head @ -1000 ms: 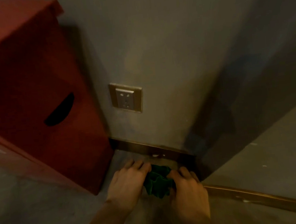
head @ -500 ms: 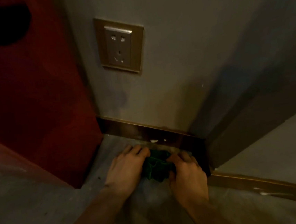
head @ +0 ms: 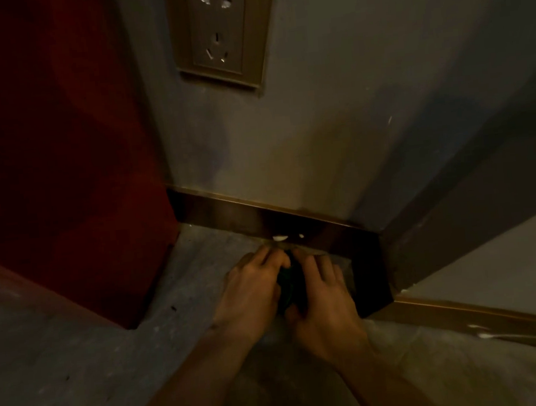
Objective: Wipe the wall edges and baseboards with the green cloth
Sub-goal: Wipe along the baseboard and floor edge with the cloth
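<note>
Both hands, the left hand [head: 252, 289] and right hand [head: 321, 299], were cupped together around the bunched green cloth [head: 289, 286], squeezing it compact on the floor [head: 79, 368] just before the baseboard [head: 238, 215], probably to fit the tight corner beside the red cabinet [head: 59, 157].

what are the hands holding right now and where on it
The green cloth, bunched on the floor between both hands: left hand on its left side, right hand on its right.
</note>
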A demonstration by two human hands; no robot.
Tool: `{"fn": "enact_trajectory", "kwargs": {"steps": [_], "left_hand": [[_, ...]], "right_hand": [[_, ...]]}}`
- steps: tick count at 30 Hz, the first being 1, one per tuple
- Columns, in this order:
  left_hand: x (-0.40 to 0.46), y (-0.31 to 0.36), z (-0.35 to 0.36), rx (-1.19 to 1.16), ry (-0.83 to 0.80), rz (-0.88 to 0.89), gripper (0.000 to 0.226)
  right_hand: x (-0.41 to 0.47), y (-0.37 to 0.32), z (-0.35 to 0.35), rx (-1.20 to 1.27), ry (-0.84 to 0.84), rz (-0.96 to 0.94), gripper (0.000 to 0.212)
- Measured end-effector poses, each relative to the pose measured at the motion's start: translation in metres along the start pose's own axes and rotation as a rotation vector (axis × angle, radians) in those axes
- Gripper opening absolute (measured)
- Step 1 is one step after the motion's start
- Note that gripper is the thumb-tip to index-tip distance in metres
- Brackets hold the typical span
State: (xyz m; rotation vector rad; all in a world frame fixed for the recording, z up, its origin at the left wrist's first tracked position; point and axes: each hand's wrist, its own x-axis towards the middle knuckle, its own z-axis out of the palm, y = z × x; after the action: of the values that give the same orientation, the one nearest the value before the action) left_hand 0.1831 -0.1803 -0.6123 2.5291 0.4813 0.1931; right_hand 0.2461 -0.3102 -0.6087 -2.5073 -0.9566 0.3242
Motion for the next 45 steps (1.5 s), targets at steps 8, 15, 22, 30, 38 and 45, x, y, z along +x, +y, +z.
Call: {"fn": "enact_trajectory", "kwargs": {"steps": [8,15,22,30,38,45], "left_hand": [[-0.007,-0.014,0.008,-0.118,0.059,0.048,0.055],[-0.022,-0.049,0.006,0.115,0.061,0.108,0.108],[-0.017,-0.068,0.014,0.23,-0.031,-0.009,0.139],[-0.017,-0.066,0.032,0.293,-0.022,-0.092,0.139],[-0.012,-0.069,0.041,0.257,-0.028,-0.084,0.139],[-0.002,-0.065,0.044,0.272,-0.005,-0.076,0.137]], "right_hand": [[0.009,-0.01,0.021,-0.159,0.021,0.065,0.075],[0.009,-0.008,0.025,-0.329,0.0,0.002,0.055],[0.012,0.004,0.009,-0.377,0.078,0.009,0.063],[0.012,0.009,0.001,-0.471,0.114,-0.059,0.062],[0.032,0.0,0.003,-0.574,0.014,-0.272,0.062],[0.064,-0.015,0.005,-0.807,-0.049,-0.526,0.059]]}}
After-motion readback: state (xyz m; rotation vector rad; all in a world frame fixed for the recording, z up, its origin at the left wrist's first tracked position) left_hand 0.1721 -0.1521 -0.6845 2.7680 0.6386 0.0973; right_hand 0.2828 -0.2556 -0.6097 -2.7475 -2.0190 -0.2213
